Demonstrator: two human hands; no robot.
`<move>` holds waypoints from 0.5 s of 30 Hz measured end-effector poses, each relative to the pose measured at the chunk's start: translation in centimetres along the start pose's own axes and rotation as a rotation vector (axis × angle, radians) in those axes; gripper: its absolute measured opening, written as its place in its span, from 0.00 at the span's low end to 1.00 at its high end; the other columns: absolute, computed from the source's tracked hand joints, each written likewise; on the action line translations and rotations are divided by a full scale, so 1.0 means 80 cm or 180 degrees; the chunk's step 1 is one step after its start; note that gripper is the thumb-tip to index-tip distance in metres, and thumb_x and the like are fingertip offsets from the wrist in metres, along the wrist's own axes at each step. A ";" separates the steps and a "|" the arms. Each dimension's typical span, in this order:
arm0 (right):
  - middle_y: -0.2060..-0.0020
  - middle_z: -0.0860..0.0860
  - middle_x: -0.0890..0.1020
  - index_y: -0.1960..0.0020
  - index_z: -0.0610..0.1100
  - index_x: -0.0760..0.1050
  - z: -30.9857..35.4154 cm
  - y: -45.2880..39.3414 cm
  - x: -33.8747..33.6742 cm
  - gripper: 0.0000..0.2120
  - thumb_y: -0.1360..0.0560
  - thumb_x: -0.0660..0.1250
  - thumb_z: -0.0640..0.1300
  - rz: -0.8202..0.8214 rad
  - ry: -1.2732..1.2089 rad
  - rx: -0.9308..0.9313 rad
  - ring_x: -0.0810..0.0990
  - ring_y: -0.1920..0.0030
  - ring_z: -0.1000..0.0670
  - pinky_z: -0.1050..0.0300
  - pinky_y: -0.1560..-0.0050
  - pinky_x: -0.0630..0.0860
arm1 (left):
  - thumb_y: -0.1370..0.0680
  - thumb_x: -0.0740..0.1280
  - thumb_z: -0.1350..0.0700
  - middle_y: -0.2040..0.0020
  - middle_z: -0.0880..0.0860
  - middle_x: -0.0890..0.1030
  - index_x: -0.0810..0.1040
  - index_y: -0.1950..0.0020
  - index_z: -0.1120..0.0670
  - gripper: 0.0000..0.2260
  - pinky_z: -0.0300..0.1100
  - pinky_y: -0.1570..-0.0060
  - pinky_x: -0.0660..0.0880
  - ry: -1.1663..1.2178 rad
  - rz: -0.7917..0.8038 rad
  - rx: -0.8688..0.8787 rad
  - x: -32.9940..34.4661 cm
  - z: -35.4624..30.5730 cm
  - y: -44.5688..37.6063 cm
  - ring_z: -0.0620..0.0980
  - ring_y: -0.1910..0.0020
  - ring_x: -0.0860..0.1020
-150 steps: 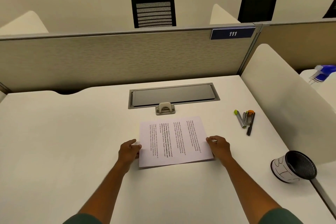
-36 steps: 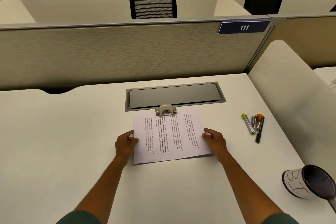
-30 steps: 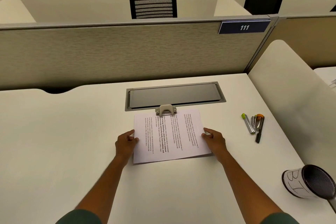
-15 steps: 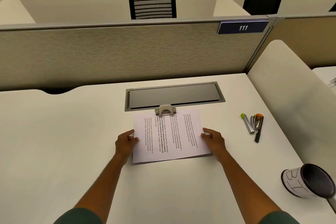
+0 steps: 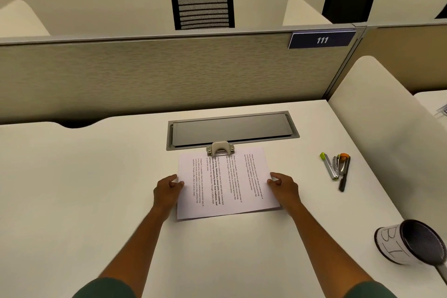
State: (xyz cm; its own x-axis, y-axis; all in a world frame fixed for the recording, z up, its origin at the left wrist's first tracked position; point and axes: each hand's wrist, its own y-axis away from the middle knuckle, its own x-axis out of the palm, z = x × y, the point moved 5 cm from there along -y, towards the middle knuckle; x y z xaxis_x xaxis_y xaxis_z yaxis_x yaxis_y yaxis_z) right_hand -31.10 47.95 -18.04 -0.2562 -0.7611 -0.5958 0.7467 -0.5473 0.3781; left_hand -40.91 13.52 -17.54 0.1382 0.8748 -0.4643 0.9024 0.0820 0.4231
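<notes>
A thin stack of printed paper (image 5: 227, 184) lies on the white desk (image 5: 84, 189) in front of me, its text running sideways. My left hand (image 5: 167, 191) pinches its left edge with the thumb on top. My right hand (image 5: 284, 186) pinches the right edge the same way. The far edge of the sheets sits in the mouth of a small beige hole punch (image 5: 219, 148), which stands just in front of the grey cable hatch (image 5: 232, 128).
To the right lie a stapler, a green-tipped pen and a black marker (image 5: 336, 168) in a small cluster. A black mesh cup with a white label (image 5: 406, 242) lies tipped over at the right front. A fabric partition (image 5: 169, 75) closes the back, and a white side divider (image 5: 387, 128) closes the right.
Over five seconds both hands slid the paper away from me until its far edge entered the hole punch. In the last second hands and paper have hardly moved.
</notes>
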 end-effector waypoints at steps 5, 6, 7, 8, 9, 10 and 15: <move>0.42 0.44 0.82 0.34 0.43 0.75 0.005 0.003 -0.001 0.17 0.22 0.65 0.45 -0.0114 0.0365 -0.0105 0.79 0.41 0.43 0.52 0.38 0.73 | 0.21 0.67 0.57 0.37 0.63 0.78 0.73 0.32 0.60 0.18 0.60 0.38 0.75 0.0060 -0.0145 0.0081 -0.008 -0.002 0.000 0.63 0.41 0.78; 0.43 0.44 0.82 0.34 0.44 0.75 0.006 0.004 -0.003 0.17 0.22 0.65 0.46 -0.0164 0.0439 -0.0119 0.79 0.42 0.42 0.52 0.40 0.74 | 0.21 0.67 0.57 0.38 0.63 0.79 0.74 0.32 0.60 0.18 0.60 0.38 0.75 0.0052 -0.0161 0.0098 -0.010 -0.003 0.001 0.63 0.41 0.78; 0.43 0.44 0.83 0.34 0.44 0.75 0.007 0.005 -0.004 0.17 0.22 0.65 0.46 -0.0213 0.0506 -0.0130 0.79 0.42 0.42 0.52 0.40 0.74 | 0.21 0.67 0.58 0.38 0.64 0.79 0.74 0.33 0.60 0.18 0.61 0.38 0.74 0.0040 -0.0180 0.0122 -0.012 -0.004 0.002 0.64 0.41 0.78; 0.42 0.44 0.82 0.34 0.45 0.75 0.008 0.006 -0.006 0.18 0.22 0.64 0.47 -0.0255 0.0568 -0.0145 0.79 0.41 0.42 0.51 0.40 0.74 | 0.21 0.68 0.58 0.38 0.64 0.79 0.74 0.33 0.60 0.17 0.61 0.38 0.74 0.0025 -0.0207 0.0150 -0.013 -0.006 0.002 0.64 0.41 0.78; 0.42 0.44 0.82 0.34 0.44 0.75 0.008 0.008 -0.007 0.18 0.22 0.64 0.47 -0.0294 0.0632 -0.0169 0.79 0.41 0.42 0.50 0.40 0.74 | 0.22 0.68 0.59 0.39 0.64 0.79 0.75 0.34 0.61 0.17 0.60 0.37 0.74 0.0002 -0.0245 0.0185 -0.015 -0.008 0.003 0.64 0.42 0.78; 0.41 0.44 0.81 0.33 0.44 0.74 0.009 0.010 -0.008 0.18 0.22 0.64 0.47 -0.0339 0.0693 -0.0203 0.79 0.41 0.42 0.50 0.40 0.75 | 0.22 0.68 0.59 0.39 0.64 0.79 0.76 0.35 0.61 0.16 0.58 0.37 0.74 -0.0038 -0.0286 0.0231 -0.016 -0.011 0.004 0.63 0.42 0.78; 0.39 0.44 0.77 0.34 0.45 0.73 0.012 0.030 0.001 0.16 0.21 0.62 0.47 -0.0606 0.0826 -0.0547 0.75 0.39 0.44 0.49 0.40 0.76 | 0.21 0.67 0.59 0.44 0.62 0.81 0.77 0.38 0.62 0.13 0.48 0.41 0.72 -0.0253 -0.0316 0.0510 -0.015 -0.033 0.003 0.60 0.46 0.79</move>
State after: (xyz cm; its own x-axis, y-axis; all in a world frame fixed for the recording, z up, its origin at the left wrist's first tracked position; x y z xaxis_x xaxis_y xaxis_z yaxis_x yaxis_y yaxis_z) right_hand -29.93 46.27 -16.49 -0.2526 -0.5256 -0.8124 0.7986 -0.5873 0.1316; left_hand -41.93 13.76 -14.85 0.0715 0.8252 -0.5603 0.9657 0.0833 0.2459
